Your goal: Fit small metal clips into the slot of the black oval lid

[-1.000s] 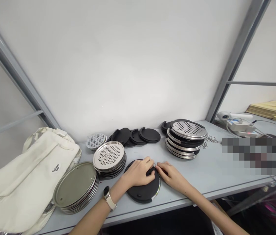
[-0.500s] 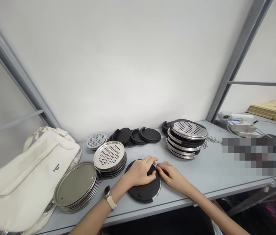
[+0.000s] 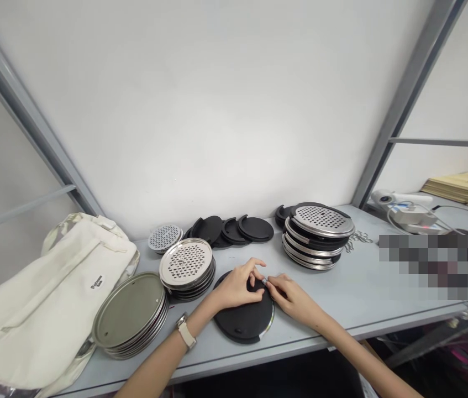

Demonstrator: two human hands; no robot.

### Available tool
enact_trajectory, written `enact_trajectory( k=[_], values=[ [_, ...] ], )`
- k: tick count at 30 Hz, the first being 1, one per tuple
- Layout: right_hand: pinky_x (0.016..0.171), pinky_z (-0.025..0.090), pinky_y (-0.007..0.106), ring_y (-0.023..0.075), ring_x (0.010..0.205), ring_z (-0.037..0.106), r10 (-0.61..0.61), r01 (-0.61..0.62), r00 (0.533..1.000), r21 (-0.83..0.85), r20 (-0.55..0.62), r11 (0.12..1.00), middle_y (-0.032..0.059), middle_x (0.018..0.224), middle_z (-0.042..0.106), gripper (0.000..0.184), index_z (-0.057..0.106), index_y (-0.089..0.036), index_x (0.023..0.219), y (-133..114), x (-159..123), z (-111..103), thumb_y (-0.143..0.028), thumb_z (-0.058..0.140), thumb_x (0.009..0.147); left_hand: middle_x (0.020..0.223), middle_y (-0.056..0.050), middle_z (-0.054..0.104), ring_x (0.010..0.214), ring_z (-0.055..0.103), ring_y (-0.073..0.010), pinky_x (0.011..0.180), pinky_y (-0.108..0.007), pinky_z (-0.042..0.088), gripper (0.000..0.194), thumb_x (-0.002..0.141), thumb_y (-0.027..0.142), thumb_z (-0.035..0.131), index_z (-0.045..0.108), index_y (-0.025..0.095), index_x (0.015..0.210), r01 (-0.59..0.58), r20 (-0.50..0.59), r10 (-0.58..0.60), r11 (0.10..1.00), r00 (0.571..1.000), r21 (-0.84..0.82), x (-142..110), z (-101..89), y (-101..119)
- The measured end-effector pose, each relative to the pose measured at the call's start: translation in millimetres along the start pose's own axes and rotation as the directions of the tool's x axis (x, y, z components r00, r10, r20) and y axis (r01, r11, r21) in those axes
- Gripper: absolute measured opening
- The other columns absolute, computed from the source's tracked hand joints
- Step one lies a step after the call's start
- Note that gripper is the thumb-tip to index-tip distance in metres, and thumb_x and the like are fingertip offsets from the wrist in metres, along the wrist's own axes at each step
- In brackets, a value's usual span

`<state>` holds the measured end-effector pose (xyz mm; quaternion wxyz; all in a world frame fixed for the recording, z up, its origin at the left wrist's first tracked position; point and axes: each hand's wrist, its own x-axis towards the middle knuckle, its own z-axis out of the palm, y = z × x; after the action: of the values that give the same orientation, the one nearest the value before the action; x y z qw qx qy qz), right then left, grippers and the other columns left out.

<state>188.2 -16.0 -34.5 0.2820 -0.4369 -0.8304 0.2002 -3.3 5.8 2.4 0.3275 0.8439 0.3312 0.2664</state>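
Right grip [image 3: 287,294] closed to pinch, small metal piece [image 3: 264,281] between fingertips, likely for fine control, at far-right rim of black disc [image 3: 244,321]; left grip [image 3: 237,286] partly open over disc, probably steadying it; counter [image 3: 353,293] beneath disc.

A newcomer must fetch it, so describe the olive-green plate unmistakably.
Find the cream bag at the left end of the grey table. Just right of it stands a low stack, topped by the olive-green plate. Its colour and nearly plain face set it apart from the silvery perforated disc topping the neighbouring pile.
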Motion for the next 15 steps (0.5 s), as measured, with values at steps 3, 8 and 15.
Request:
enact_trajectory(
  k=[3,8,15],
  values=[
    [0.068,0.036,0.030,0.0165,0.063,0.049,-0.006,0.006,1.000,-0.003,-0.009,1.000,0.0001,0.062,0.053,0.036,0.053,-0.019,0.073,1.2,0.3,1.0,-0.032,0.030,0.098,0.094,0.001,0.061,0.072,0.051,-0.0102,0.071,-0.024,0.045,0.055,0.067,0.012,0.062,0.042,0.023,0.117,0.032,0.012,-0.031,0.997,0.999,-0.077,0.6,-0.8,-1.6],
    [0.068,0.036,0.029,0.0158,0.061,0.048,0.000,0.000,1.000,0.009,-0.007,1.000,-0.0008,0.060,0.051,0.036,0.051,-0.019,0.071,1.8,1.2,1.7,-0.032,0.031,0.097,0.094,0.000,0.061,0.073,0.052,-0.0102,0.072,-0.025,0.044,0.052,0.066,0.013,0.063,0.044,0.022,0.114,0.052,0.021,-0.049,0.988,0.999,-0.143,1.0,0.2,-4.0],
    [0.067,0.036,0.029,0.0144,0.059,0.044,0.022,-0.022,1.000,0.036,0.006,0.999,-0.0034,0.057,0.042,0.036,0.041,-0.020,0.064,1.6,0.3,1.0,-0.032,0.031,0.096,0.088,0.000,0.063,0.071,0.053,-0.0102,0.070,-0.023,0.044,0.044,0.071,0.008,0.053,0.044,0.020,0.112,0.029,0.016,-0.027,0.989,1.000,-0.148,2.4,-0.8,-8.3]
  ],
)
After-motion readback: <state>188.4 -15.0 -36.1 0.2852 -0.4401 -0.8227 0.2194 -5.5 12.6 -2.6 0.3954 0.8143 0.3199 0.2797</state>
